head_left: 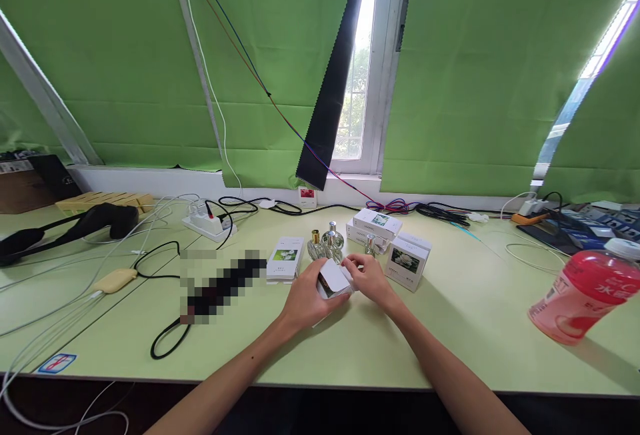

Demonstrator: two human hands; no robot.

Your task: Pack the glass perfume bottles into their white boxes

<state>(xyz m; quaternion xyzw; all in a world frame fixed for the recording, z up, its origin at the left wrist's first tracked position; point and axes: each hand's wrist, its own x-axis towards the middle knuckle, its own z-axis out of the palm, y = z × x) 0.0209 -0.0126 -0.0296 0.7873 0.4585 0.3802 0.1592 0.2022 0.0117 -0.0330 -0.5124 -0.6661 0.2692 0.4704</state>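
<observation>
My left hand [304, 296] is wrapped round a small white box [336, 276] with a printed picture on its side. At the box's right end, my right hand [371, 279] has its fingers bent and pinched on the edge; the exact part between them is partly hidden. Just beyond my hands stand several clear glass perfume bottles [332, 230], one with a gold cap [315, 235]. Another perfume bottle [370, 243] with a silver cap is behind my right hand. A white box with a flower picture [286, 258] lies to the left; a similar box [409, 260] stands to the right.
Stacked white boxes [374, 227] lie behind the bottles. A pink drink bottle [583, 295] stands at the right of the table. Cables, a power strip [207, 224], a yellow adapter [115, 281] and a black strap-like object [75, 227] occupy the left. A blurred patch covers something left of centre.
</observation>
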